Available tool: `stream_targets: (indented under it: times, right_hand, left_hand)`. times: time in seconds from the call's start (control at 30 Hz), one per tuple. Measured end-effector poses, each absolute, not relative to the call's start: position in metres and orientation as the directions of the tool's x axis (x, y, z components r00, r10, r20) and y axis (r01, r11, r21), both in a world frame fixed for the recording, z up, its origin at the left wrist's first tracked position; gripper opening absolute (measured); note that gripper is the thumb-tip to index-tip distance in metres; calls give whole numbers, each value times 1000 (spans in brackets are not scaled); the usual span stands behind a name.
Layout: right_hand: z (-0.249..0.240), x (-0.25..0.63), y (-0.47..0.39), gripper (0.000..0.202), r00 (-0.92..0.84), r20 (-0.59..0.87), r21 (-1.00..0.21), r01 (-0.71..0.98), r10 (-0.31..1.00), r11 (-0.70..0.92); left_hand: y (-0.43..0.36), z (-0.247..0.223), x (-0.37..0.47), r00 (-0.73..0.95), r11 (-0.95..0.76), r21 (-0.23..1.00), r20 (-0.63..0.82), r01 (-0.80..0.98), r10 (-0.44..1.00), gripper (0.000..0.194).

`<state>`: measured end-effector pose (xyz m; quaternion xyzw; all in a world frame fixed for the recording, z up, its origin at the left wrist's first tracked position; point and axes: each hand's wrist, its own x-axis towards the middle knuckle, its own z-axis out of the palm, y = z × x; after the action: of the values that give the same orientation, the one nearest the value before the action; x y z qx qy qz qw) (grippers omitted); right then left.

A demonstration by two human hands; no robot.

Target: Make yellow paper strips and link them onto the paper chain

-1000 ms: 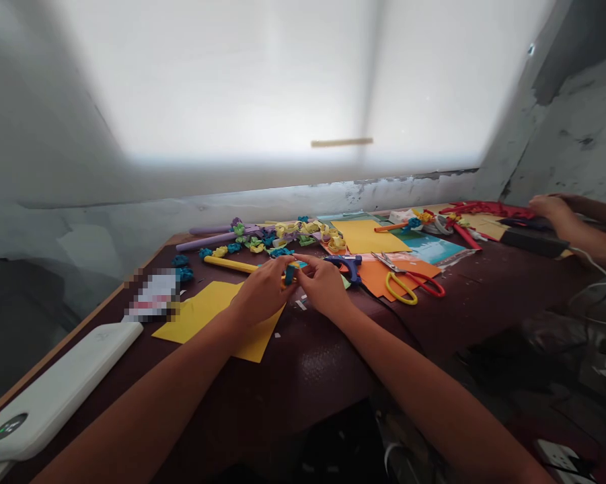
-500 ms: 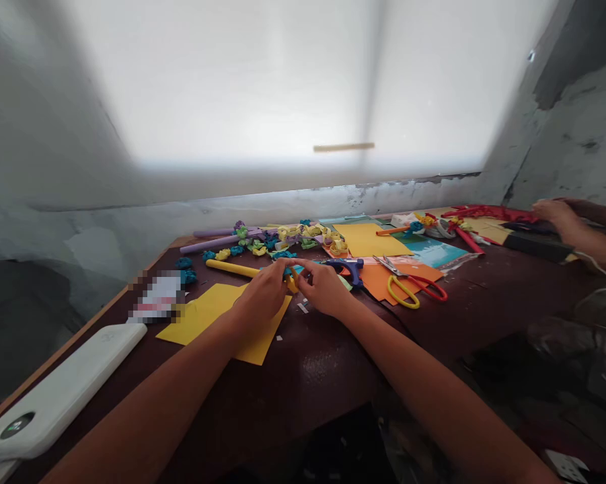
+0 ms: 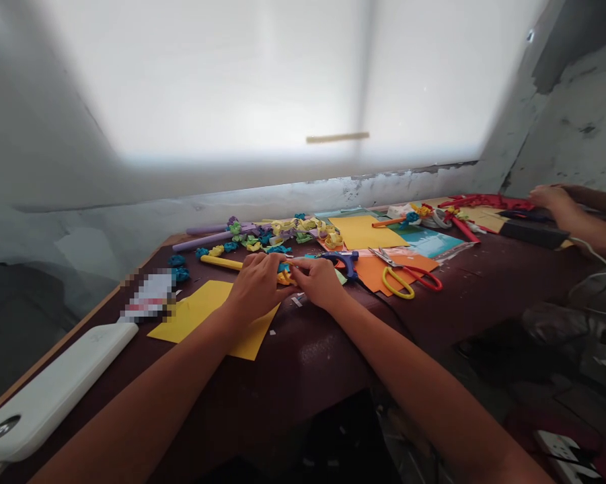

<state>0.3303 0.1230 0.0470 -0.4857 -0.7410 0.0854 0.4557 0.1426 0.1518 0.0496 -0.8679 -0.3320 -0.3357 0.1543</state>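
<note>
Close together over the dark table, my left hand (image 3: 258,286) and my right hand (image 3: 319,281) both have their fingers closed on a small yellow-orange paper piece (image 3: 285,277). Blue paper shows just behind the fingertips. A yellow paper tube (image 3: 222,262) lies beyond my left hand, and a yellow sheet (image 3: 194,312) is partly under my left forearm. Beside my right hand rests a blue glue gun (image 3: 347,261). Scissors with one yellow and one red handle (image 3: 403,279) lie on orange paper (image 3: 370,273) farther right.
Crumpled paper flowers (image 3: 282,235) and purple tubes (image 3: 204,242) lie at the back. A white device (image 3: 55,390) is at the left. Another person's hands (image 3: 552,198) are near red material (image 3: 504,202) at the right. A power strip (image 3: 565,454) is lower right.
My left hand has turned, its fingers now lying higher across the paper piece, with the thumb spread lower. The whole view has shifted slightly.
</note>
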Motion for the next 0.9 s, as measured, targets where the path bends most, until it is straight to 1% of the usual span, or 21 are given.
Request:
stream_targets:
  times: [0.1, 0.23, 0.33, 0.47, 0.6, 0.73, 0.8, 0.9]
  right_hand:
    - [49, 327, 119, 33, -89, 589, -528, 709, 803, 466]
    - [51, 324, 116, 41, -49, 584, -491, 774, 811, 400]
    - [51, 325, 115, 40, -26, 583, -483, 793, 812, 372]
    - [51, 330, 117, 39, -26, 592, -482, 790, 806, 379]
    - [51, 333, 118, 39, -16, 602, -476, 796, 799, 375]
    - [50, 333, 115, 37, 6, 620, -473, 801, 785, 367]
    - [50, 333, 115, 32, 7, 641, -464, 801, 768, 380]
    - [50, 335, 118, 27, -22, 661, -443, 795, 750, 414]
  left_hand:
    - [149, 52, 144, 576, -709, -129, 690, 693, 438, 33]
    - [142, 56, 146, 617, -711, -204, 685, 673, 387, 20]
    - [140, 57, 147, 637, -727, -225, 684, 648, 356, 15]
    - [142, 57, 145, 630, -747, -210, 702, 630, 333, 22]
    - [146, 56, 140, 591, -771, -155, 738, 617, 325, 30]
    - [150, 57, 137, 600, -808, -132, 740, 574, 305, 20]
    - [152, 58, 135, 610, -822, -127, 735, 555, 298, 14]
    - [154, 59, 133, 601, -830, -106, 740, 547, 301, 14]
